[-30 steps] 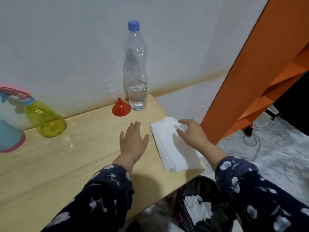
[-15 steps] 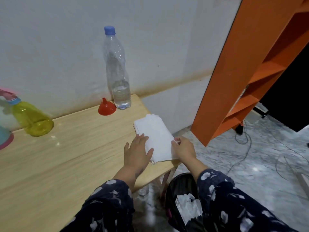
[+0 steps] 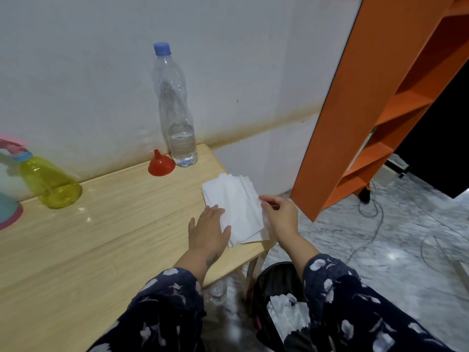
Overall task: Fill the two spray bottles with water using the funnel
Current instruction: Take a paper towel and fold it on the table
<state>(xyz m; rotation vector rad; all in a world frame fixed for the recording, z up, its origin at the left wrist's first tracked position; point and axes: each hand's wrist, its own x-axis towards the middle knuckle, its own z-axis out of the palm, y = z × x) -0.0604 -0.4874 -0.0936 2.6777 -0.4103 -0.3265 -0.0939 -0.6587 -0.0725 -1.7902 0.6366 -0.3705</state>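
A clear water bottle point(image 3: 179, 123) with a blue cap stands at the back of the wooden table point(image 3: 101, 237), holding a little water. The red funnel point(image 3: 161, 165) sits upside down beside it. A yellow spray bottle point(image 3: 52, 185) leans at the left, and a blue spray bottle's base point(image 3: 9, 212) shows at the frame edge. My left hand point(image 3: 209, 231) lies flat on the table, fingertips on the left edge of a white tissue stack point(image 3: 237, 207). My right hand point(image 3: 280, 215) touches the stack's right edge with loosely bent fingers.
The tissue stack lies at the table's right corner, partly over the edge. A black bin point(image 3: 276, 283) with crumpled tissue stands below. An orange shelf unit point(image 3: 355, 110) rises at the right. Cables point(image 3: 373, 224) trail on the marble floor.
My left hand slid right from bare table onto the tissue stack's left edge. My right hand came off the top of the stack and now sits at its right side.
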